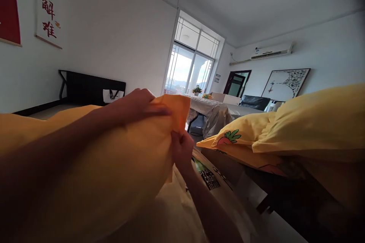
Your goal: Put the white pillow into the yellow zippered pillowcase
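A plump yellow pillow [122,167] fills the lower left and middle of the head view, its corner cloth standing up in bright orange light. My left hand [145,100] reaches across its top, gripping the cloth near the upper edge, with the fingertips partly hidden in the fabric. Lower and to the right, my right hand [183,148] is closed, pinching the pillow's side edge just under the raised corner. Both hands hold the same pillow, a short distance apart.
More yellow pillows with carrot prints [310,121] are stacked at the right on a dark surface. Below my right arm lies a printed bag [209,178]. Farther back stand a plastic-covered table [205,102], a black chair [253,101] and a black folded frame [91,83] by the wall.
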`<action>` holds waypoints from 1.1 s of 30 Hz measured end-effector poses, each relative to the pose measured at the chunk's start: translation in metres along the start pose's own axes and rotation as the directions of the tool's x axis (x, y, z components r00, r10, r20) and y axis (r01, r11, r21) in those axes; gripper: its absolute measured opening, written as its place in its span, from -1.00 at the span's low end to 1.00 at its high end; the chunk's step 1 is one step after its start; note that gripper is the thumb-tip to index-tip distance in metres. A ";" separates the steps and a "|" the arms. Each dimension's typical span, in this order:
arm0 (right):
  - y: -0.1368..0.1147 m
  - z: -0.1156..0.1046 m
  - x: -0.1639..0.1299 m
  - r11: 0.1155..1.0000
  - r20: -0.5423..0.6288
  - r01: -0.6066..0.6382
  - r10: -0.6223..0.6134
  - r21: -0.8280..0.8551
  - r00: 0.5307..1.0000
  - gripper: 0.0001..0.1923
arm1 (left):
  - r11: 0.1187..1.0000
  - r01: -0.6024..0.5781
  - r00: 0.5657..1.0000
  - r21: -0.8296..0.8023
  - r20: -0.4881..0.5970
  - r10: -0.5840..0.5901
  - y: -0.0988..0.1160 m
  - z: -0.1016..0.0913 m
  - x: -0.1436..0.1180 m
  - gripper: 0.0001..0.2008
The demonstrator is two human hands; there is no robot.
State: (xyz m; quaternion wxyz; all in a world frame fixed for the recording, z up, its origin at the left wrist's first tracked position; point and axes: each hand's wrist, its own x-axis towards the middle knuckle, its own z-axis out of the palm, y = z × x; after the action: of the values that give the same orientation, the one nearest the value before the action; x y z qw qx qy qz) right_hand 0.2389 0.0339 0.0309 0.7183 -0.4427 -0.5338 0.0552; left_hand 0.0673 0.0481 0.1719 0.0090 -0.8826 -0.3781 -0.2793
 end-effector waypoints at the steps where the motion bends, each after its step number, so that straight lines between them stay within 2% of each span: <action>1: 0.002 0.003 0.000 0.999 0.023 -0.023 0.022 0.048 0.999 -0.68 | 1.000 0.002 0.998 -0.030 0.068 0.000 -0.001 -0.003 -0.002 -0.48; 2: 0.003 0.006 0.000 0.996 0.063 -0.042 0.037 0.081 0.997 -0.70 | 0.999 -0.007 0.993 -0.037 0.115 0.011 0.000 -0.006 -0.004 -0.52; 4: 0.002 0.013 -0.002 0.993 0.129 -0.045 0.030 0.109 0.991 -0.73 | 0.999 -0.021 0.994 0.044 0.105 0.016 0.008 -0.007 -0.005 -0.63; 8: -0.010 0.018 -0.001 0.996 0.081 0.039 -0.045 0.077 0.996 -0.74 | 0.942 0.069 0.993 0.327 -0.114 -0.033 0.036 0.007 -0.008 -0.82; 10: -0.011 0.012 0.000 0.995 0.045 0.031 -0.036 0.095 0.998 -0.73 | 0.924 0.087 0.975 0.371 -0.222 -0.002 0.045 0.016 -0.011 -0.80; 12: -0.006 0.003 0.000 0.990 0.071 -0.006 -0.004 0.141 0.997 -0.73 | 0.925 0.062 0.950 0.375 -0.307 0.061 0.044 0.023 -0.014 -0.76; 14: 0.003 -0.007 -0.003 0.988 0.194 -0.031 0.001 0.152 0.981 -0.73 | 0.924 0.028 0.928 0.381 -0.353 0.117 0.036 0.028 -0.014 -0.76; 16: 0.012 -0.015 -0.008 0.998 0.317 -0.002 -0.019 0.064 0.948 -0.75 | 0.920 -0.016 0.914 0.392 -0.368 0.173 0.027 0.032 -0.012 -0.78; 18: 0.019 -0.019 -0.012 0.991 0.298 0.094 -0.060 -0.098 0.953 -0.70 | 0.918 -0.053 0.897 0.393 -0.384 0.217 0.021 0.034 -0.009 -0.79; 21: 0.026 -0.013 -0.016 0.947 0.074 0.186 -0.172 -0.263 0.982 -0.66 | 0.941 -0.051 0.887 0.334 -0.418 0.196 0.019 0.032 -0.007 -0.79; 23: 0.032 -0.006 -0.017 0.958 -0.043 0.142 -0.157 -0.248 0.987 -0.67 | 0.967 -0.038 0.895 0.253 -0.422 0.145 0.018 0.027 -0.008 -0.76; 24: 0.036 -0.003 -0.018 0.974 -0.058 0.097 -0.111 -0.204 0.992 -0.67 | 0.978 -0.031 0.899 0.207 -0.422 0.118 0.017 0.024 -0.009 -0.74; 25: 0.039 -0.001 -0.018 0.988 -0.028 0.053 -0.057 -0.142 0.998 -0.68 | 0.986 -0.023 0.899 0.163 -0.428 0.092 0.016 0.020 -0.010 -0.72; 27: 0.046 -0.002 -0.018 1.000 0.165 -0.024 0.023 -0.001 0.986 -0.71 | 0.996 -0.009 0.883 0.089 -0.467 0.050 0.012 0.012 -0.010 -0.68; 29: 0.053 -0.005 -0.019 0.991 0.405 -0.094 0.050 0.090 0.913 -0.74 | 0.999 -0.009 0.856 0.031 -0.517 0.024 0.011 0.006 -0.008 -0.65; 30: 0.055 -0.007 -0.022 0.989 0.470 -0.113 0.054 0.098 0.881 -0.73 | 1.000 -0.014 0.847 -0.006 -0.532 0.009 0.011 0.004 -0.006 -0.65; 31: 0.057 -0.008 -0.025 0.991 0.484 -0.111 0.058 0.081 0.873 -0.73 | 0.998 -0.017 0.847 -0.058 -0.531 -0.017 0.012 0.003 -0.004 -0.65; 33: 0.061 -0.006 -0.035 0.999 0.395 -0.042 0.040 -0.004 0.918 -0.68 | 0.979 -0.007 0.872 -0.205 -0.480 -0.095 0.015 0.004 0.000 -0.64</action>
State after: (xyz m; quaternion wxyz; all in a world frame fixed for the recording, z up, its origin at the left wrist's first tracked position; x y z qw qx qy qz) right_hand 0.2524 0.0479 -0.0366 0.5957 -0.4321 -0.6580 0.1595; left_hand 0.0789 0.0380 0.1717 0.0088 -0.7711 -0.3537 -0.5294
